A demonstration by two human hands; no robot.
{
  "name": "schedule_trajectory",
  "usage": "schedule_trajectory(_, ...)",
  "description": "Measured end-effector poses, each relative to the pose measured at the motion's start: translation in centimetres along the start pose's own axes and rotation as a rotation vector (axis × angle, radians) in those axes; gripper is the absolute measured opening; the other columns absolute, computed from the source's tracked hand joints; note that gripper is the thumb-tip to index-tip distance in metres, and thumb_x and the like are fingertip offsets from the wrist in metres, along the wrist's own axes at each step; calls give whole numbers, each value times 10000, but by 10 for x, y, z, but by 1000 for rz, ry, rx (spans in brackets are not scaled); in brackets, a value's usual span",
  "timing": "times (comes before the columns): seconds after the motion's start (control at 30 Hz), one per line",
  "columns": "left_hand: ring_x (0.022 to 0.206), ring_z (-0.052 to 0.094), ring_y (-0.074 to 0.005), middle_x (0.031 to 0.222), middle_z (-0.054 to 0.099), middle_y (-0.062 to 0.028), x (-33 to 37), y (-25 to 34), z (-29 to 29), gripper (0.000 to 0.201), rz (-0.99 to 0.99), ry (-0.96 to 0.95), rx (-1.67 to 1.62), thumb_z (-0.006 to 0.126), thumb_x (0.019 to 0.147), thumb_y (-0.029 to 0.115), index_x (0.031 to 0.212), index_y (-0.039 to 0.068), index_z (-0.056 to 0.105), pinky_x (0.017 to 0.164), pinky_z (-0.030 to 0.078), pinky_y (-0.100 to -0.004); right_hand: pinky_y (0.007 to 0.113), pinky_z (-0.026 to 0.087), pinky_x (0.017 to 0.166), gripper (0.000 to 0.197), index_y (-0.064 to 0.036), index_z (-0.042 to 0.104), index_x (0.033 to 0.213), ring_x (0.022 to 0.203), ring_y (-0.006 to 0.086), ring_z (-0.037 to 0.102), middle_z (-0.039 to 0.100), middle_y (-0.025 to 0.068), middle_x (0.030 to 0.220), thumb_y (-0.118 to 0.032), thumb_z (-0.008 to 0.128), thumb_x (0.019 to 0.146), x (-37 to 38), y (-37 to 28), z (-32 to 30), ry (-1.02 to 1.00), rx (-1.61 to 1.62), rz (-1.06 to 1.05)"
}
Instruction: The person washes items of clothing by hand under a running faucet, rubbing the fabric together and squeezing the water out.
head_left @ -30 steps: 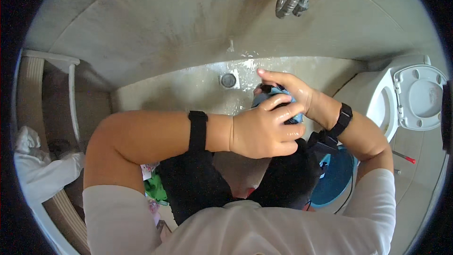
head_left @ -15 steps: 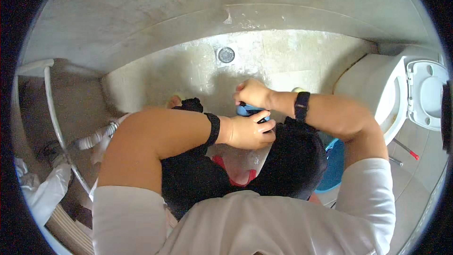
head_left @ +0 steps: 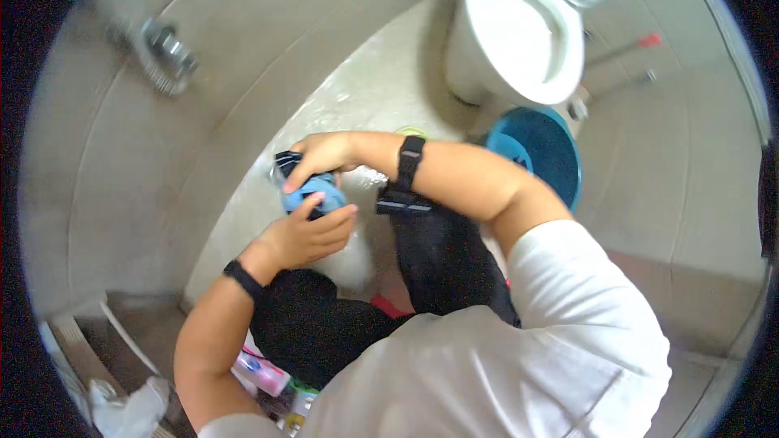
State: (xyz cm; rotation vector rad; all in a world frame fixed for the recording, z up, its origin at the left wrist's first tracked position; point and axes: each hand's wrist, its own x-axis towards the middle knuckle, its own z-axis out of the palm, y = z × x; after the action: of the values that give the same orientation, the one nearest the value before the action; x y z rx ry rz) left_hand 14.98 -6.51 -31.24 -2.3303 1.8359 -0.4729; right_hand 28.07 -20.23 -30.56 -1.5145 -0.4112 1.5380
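Between my two hands is a bunched wet-looking cloth (head_left: 321, 187), light blue and black; what kind of garment it is does not show. My right hand (head_left: 319, 156) grips its upper side, with a dark striped end sticking out beyond the thumb. From below, my left hand (head_left: 307, 235) holds the lower part, its fingers bent over the blue folds. The hands are close together over the wet floor (head_left: 357, 97), in front of my knees. Part of the cloth is hidden by my fingers.
A white toilet (head_left: 531, 45) stands at the far right, lid raised. Nearer, a blue basin (head_left: 560, 139) holds a lighter blue item. A wall tap (head_left: 168, 55) is at upper left. Beside my left leg lies a pink package (head_left: 261, 371); a white cloth (head_left: 130, 407) is at lower left.
My view has swung to the right, bringing the toilet and basin nearer the middle. Both hands still grip the cloth, and its dark striped end now shows past my right hand.
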Motion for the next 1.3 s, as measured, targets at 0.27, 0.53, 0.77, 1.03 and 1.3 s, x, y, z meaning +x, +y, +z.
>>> schedule_trajectory(0.27, 1263, 383, -194, 1343, 427, -14, 78, -3, -101, 476, -529, -112, -73, 615, 723, 124, 1182, 229, 551, 979, 222, -624, 315, 509, 632, 673, 44, 510, 1132, 803, 193, 594, 602, 141, 969, -327, 792, 646, -178, 101, -20, 1133, 392, -590)
schedule_trajectory(0.53, 1227, 418, -225, 1234, 518, -77, 40, -14, -177, 285, -624, -145, 127, 588, 738, 157, 1022, 164, 620, 977, 233, -635, 347, 433, 890, 415, 57, 585, 1083, 946, 261, 598, 639, 160, 1035, -109, 707, 724, -307, 248, -18, 1838, -347, -383)
schedule_trajectory(0.77, 1243, 383, -231, 1195, 493, -76, 2, -1, -253, 261, -933, -229, 251, 637, 722, 190, 979, 145, 633, 984, 193, -693, 373, 279, 1045, 491, 37, 468, 1238, 1239, 323, 397, 433, 203, 1321, -83, 610, 784, -252, 289, -62, 1483, -418, -224)
schedule_trajectory(1.03, 1199, 398, -252, 1218, 486, -64, -44, -3, -341, 447, -1329, -365, 467, 714, 634, 312, 1046, 174, 610, 931, 274, -647, 393, 302, 1032, 368, -32, 554, 1123, 1240, 338, 396, 418, 174, 1350, -27, 591, 757, -210, 8, 75, 1007, -858, -906)
schedule_trajectory(1.3, 1312, 71, -519, 1483, 100, -171, -163, 53, -543, 1035, -2448, -10, 939, 762, 534, 560, 1394, 255, 273, 916, 185, -743, 392, 350, 991, 290, -40, 590, 1045, 1173, 343, 459, 492, 178, 1265, -64, 617, 757, -165, -52, 148, 675, -797, -1031)
